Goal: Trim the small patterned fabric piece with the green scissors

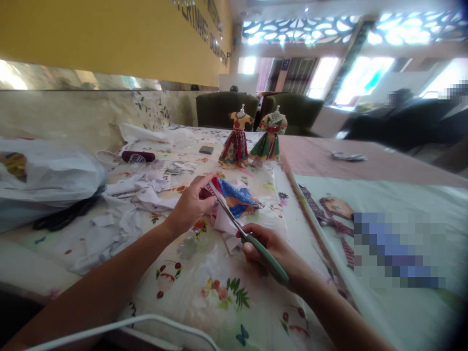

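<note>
Above the floral table cover, my left hand [193, 204] pinches the edge of a small blue cloth piece [236, 195] with red and tan parts and a white backing. Green-handled scissors [268, 258] are in my right hand [268, 248], its fingers wrapped round the handles. Their blades point up and left and lie along the white edge of the cloth, close to my left fingers. Whether the blades are fully closed is hard to tell. White fabric hangs below the cloth.
White scraps [117, 229] and a white plastic bag [47, 175] lie at left. Two small dressed figures [236, 146] stand behind the cloth. Patterned strips [314, 204] lie at right. A white cable [146, 318] crosses the front edge.
</note>
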`<state>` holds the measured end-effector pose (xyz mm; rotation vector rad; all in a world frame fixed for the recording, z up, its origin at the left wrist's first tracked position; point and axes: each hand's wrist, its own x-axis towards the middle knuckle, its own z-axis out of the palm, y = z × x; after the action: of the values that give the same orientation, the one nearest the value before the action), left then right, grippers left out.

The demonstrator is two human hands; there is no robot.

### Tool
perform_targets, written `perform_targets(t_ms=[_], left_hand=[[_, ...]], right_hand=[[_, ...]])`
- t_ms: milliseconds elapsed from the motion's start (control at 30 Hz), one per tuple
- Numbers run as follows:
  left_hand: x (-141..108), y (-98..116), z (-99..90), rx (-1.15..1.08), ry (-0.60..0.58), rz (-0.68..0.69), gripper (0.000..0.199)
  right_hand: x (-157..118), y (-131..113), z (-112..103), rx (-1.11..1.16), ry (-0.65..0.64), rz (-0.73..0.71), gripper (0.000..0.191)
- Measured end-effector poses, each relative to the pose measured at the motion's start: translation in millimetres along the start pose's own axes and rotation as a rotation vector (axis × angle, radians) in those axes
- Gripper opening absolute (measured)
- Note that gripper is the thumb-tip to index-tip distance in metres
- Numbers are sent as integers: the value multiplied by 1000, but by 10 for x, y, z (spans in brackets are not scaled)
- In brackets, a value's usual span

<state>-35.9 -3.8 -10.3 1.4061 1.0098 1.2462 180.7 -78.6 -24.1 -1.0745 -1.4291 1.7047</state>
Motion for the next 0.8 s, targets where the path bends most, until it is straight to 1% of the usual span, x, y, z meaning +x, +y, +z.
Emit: perform_targets(t_ms=[300, 500, 633, 800], left_hand=[[-11, 27, 24, -16, 15, 5, 77], [-46, 92, 52, -34, -41, -55, 84], [-40, 69, 47, -133, -106, -113, 87], [-47, 53, 43, -169, -131, -123, 87]], right_hand=[[16, 9, -9, 16, 4, 10, 59], [7, -2, -17, 6, -1, -2, 59], [2, -11, -23, 5, -10, -21, 58], [14, 0, -19, 13, -9, -56, 61]])
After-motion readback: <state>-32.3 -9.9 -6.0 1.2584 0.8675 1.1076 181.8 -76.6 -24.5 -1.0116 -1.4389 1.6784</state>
